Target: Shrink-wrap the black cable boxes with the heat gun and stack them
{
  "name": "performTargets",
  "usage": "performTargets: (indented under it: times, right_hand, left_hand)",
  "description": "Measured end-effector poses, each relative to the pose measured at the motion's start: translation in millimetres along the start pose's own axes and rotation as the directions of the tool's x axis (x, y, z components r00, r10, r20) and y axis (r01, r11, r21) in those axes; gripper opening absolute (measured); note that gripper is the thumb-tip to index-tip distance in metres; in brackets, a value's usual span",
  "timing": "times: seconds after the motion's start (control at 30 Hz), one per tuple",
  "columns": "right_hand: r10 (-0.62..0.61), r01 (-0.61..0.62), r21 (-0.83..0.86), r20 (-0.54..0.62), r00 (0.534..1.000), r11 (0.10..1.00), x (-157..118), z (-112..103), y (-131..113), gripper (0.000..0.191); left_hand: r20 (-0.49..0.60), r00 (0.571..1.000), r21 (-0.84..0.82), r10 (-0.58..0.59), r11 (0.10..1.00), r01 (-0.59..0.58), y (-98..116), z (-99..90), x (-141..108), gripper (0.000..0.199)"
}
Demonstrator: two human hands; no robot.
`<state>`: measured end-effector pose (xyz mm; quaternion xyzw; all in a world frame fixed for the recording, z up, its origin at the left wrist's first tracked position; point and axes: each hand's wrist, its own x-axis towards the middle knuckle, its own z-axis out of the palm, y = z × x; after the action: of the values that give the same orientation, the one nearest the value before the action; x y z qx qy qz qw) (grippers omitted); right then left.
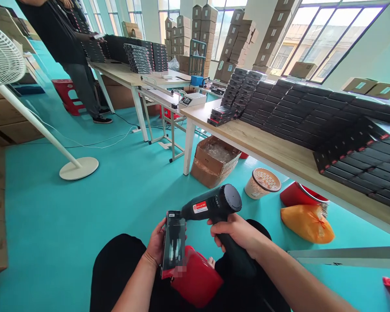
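Note:
In my left hand (155, 242) is a flat black box (174, 242) with a glossy face and a red lower end, held upright over my lap with the fingers around its edges. My right hand (229, 229) is wrapped round the handle of a black heat gun (211, 203) with a red and white label. The gun's nozzle points left and sits right by the upper right edge of the box; whether they touch I cannot tell. Below the box, a red plastic stool (198, 279) shows between my knees.
A long table (247, 132) on the right bears stacked black boxes (289, 112). Beneath or before it stand an open carton (214, 160), a wastebasket (263, 184) and an orange bag (307, 223). A white fan (42, 125) stands left; a person (74, 56) works at a far table.

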<state>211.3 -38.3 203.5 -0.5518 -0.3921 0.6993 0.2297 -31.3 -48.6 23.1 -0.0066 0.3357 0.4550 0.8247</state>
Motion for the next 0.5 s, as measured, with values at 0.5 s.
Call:
performTargets:
  times: [0.5]
  right_hand:
    - [0.159, -0.113, -0.197, 0.235, 0.959, 0.974, -30, -19, 23, 0.021]
  left_hand:
    - [0.010, 1.000, -0.027, 0.003, 1.000, -0.002, 5, 4.6, -4, 0.055]
